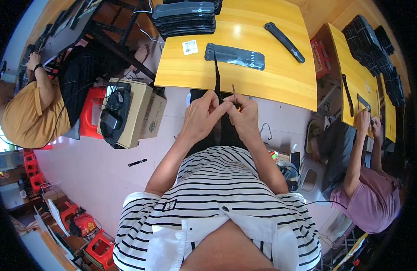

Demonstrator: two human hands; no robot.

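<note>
Both my hands meet over my lap, just in front of the yellow table's near edge. My left hand [202, 114] is closed on a narrow black strap [217, 77], whose upper end rises over the table edge. My right hand [245, 118] grips a small tool [238, 107] with a yellow and black handle and a thin pointed metal tip sticking up. Its exact kind is hidden by the fingers. The thumbs and fingertips come together around the strap. Beyond them on the table lies a flat black strap piece [237, 57] with a shiny surface.
The yellow table [280, 90] also bears a stack of black pieces [185, 20], a white label [190, 47] and a long black piece [285, 43]. A cardboard box [145, 113] stands left on the floor. Co-workers sit at left and right; another table [353, 86] is at right.
</note>
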